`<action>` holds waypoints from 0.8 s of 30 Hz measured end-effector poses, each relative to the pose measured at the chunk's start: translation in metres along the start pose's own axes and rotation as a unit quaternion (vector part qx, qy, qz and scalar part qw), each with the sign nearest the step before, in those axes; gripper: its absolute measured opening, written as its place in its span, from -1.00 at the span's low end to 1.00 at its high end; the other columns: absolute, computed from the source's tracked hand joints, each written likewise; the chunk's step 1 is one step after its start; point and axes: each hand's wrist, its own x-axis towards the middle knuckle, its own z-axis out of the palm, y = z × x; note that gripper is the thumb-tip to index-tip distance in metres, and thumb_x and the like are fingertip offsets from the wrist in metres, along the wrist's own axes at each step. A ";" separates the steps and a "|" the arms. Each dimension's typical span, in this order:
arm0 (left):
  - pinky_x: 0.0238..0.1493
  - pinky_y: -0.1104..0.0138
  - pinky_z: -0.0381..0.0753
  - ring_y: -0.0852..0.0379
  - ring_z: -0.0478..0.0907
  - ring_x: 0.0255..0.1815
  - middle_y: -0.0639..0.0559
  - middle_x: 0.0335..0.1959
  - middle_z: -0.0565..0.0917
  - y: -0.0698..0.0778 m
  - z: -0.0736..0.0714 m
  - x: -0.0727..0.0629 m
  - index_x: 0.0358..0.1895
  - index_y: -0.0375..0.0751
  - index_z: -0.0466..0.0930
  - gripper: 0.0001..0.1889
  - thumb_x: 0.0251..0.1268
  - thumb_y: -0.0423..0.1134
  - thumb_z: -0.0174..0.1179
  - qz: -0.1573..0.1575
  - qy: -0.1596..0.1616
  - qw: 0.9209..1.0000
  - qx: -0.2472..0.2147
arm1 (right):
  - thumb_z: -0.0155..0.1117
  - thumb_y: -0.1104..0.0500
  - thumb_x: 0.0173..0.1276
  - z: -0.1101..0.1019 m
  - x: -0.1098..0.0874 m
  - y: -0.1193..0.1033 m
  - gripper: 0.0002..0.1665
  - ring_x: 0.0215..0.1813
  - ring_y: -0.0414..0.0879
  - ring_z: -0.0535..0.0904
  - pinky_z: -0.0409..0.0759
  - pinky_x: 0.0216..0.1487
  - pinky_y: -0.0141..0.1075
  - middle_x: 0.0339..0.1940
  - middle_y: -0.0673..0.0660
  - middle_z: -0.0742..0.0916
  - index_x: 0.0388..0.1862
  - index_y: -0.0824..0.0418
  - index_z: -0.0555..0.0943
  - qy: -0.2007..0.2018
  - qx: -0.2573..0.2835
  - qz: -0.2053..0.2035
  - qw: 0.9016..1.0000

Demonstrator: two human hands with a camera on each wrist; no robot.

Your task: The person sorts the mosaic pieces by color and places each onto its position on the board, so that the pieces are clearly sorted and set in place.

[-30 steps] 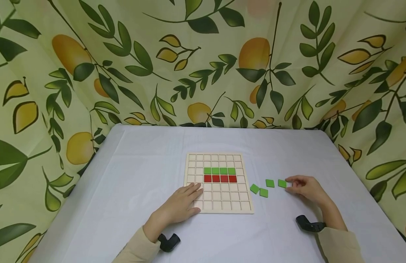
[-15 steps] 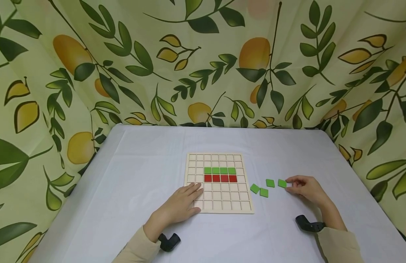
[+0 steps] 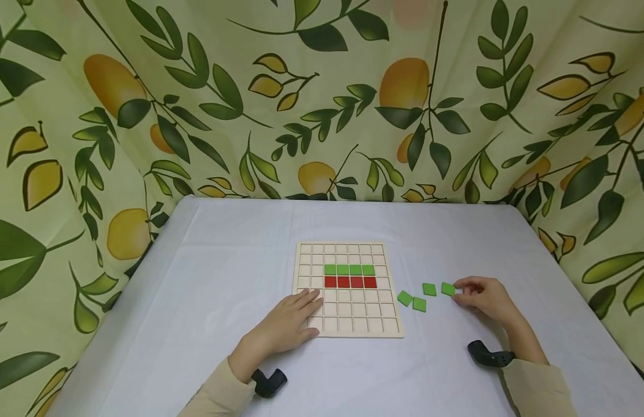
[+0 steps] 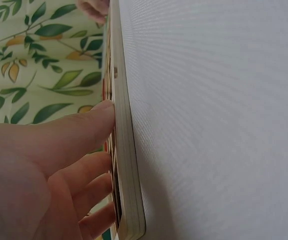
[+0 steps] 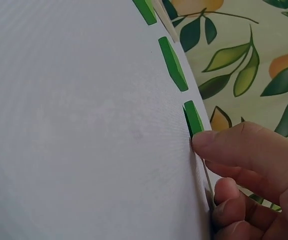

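A pale wooden grid board (image 3: 357,327) lies flat on the table with a row of green tiles (image 3: 349,270) directly above a row of red tiles (image 3: 350,282) in its squares. My left hand (image 3: 285,324) rests with fairly straight fingers on the board's lower left corner, covering some squares. In the left wrist view, the thumb (image 4: 91,122) touches the board near its edge. To the right, my right hand (image 3: 483,298) pinches the right edge of a loose green square tile (image 3: 447,289) between thumb and index finger. The right wrist view shows the thumb at that tile's end.
Other loose green tiles lie between the board and my right hand: one tile (image 3: 428,289) is close to the pinched one, and a pair (image 3: 404,298) sits by the board's right edge. A white cloth covers the table (image 3: 207,243). A patterned curtain (image 3: 322,116) surrounds its back and sides.
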 end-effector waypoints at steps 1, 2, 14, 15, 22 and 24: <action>0.52 0.01 0.23 -0.11 0.17 0.55 -0.07 0.52 0.25 -0.001 0.001 0.000 0.44 -0.17 0.26 -0.37 0.36 -0.02 0.10 -0.001 0.000 1.000 0.001 | 0.39 0.29 0.12 0.000 0.000 0.000 -0.68 -0.59 -0.36 0.32 0.38 -0.62 -0.46 -0.57 -0.06 0.51 -0.16 0.46 0.64 0.001 0.000 0.000 1.000; 0.52 0.01 0.23 -0.11 0.17 0.55 -0.07 0.52 0.25 -0.001 0.001 0.001 0.44 -0.17 0.26 -0.37 0.36 -0.02 0.10 0.000 0.000 1.000 0.001 | 0.39 0.29 0.12 0.000 0.000 0.000 -0.68 -0.59 -0.36 0.32 0.38 -0.62 -0.46 -0.57 -0.06 0.51 -0.15 0.46 0.64 0.001 0.000 -0.001 1.000; 0.51 0.00 0.24 -0.13 0.19 0.54 -0.11 0.51 0.26 0.001 -0.003 -0.001 0.43 -0.21 0.26 -0.37 0.36 -0.04 0.11 0.005 0.003 1.000 -0.006 | 0.41 0.29 0.13 0.003 -0.001 -0.005 -0.67 -0.58 -0.38 0.33 0.42 -0.62 -0.46 -0.56 -0.07 0.52 -0.15 0.47 0.63 0.002 0.022 -0.012 1.000; 0.51 0.00 0.24 -0.13 0.18 0.54 -0.11 0.52 0.26 0.001 -0.003 -0.001 0.43 -0.21 0.26 -0.37 0.36 -0.04 0.11 0.006 0.003 1.000 -0.007 | 0.41 0.29 0.13 0.004 -0.001 -0.007 -0.67 -0.58 -0.38 0.33 0.42 -0.62 -0.46 -0.56 -0.07 0.52 -0.15 0.48 0.63 0.001 0.025 -0.013 1.000; 0.46 -0.02 0.29 -0.16 0.23 0.51 -0.13 0.49 0.30 0.000 -0.003 -0.004 0.41 -0.21 0.28 -0.37 0.36 0.00 0.11 0.024 0.024 0.999 0.000 | 0.40 0.29 0.13 0.006 0.001 -0.013 -0.67 -0.57 -0.40 0.34 0.41 -0.61 -0.47 -0.56 -0.08 0.53 -0.15 0.48 0.63 -0.009 0.035 -0.018 0.999; 0.47 -0.02 0.29 -0.15 0.22 0.51 -0.12 0.49 0.29 0.000 -0.003 -0.003 0.42 -0.21 0.27 -0.37 0.37 0.00 0.10 0.022 0.021 1.000 -0.001 | 0.39 0.30 0.13 0.007 0.002 -0.014 -0.67 -0.57 -0.40 0.34 0.40 -0.62 -0.47 -0.56 -0.07 0.53 -0.15 0.48 0.63 -0.011 0.035 -0.021 0.999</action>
